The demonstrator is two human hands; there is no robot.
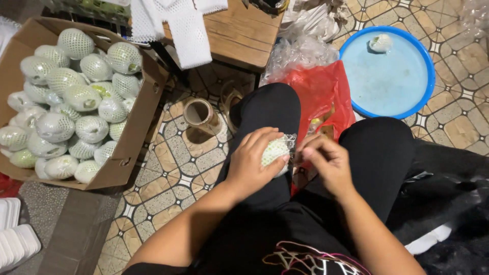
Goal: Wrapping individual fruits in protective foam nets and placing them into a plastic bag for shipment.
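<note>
sitting: person over patterned tile floor (178, 168)
box: cardboard box (137, 127) of netted fruit, far left
basin: blue basin (423, 97), upper right
fruit: netted fruit (275, 151) gripped in left hand (254, 160), between knees
right hand (328, 160): pinching probably the plastic edge, just beside fruit
room: bare tiles left of knee

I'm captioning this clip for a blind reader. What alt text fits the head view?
Seen from above, a seated person's left hand holds a net-wrapped green fruit while the right hand pinches its clear wrap. A cardboard box of wrapped fruit sits to the left, a blue basin to the right.
</note>
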